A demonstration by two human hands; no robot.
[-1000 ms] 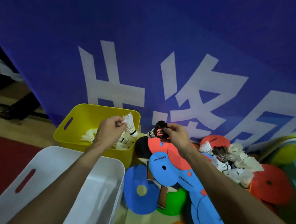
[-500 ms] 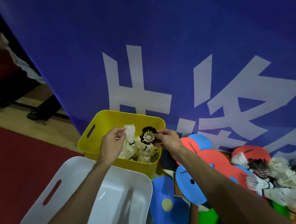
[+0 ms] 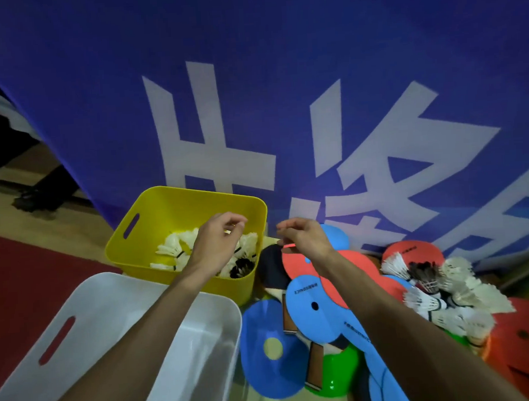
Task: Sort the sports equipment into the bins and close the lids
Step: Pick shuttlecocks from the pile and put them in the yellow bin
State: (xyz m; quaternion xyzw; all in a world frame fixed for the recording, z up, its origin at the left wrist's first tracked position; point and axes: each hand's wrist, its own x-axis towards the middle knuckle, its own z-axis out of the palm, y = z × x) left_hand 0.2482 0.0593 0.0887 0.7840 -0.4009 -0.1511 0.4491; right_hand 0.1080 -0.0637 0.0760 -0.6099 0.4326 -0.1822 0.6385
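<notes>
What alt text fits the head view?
Left hand hovers over a yellow bin of shuttlecocks; right hand hangs beside it above a pile of paddles, both holding nothing. A white bin sits nearer, a blue banner behind.

Left hand [image 3: 218, 243], right hand [image 3: 305, 238], both forearms [image 3: 135, 338] bare.
</notes>
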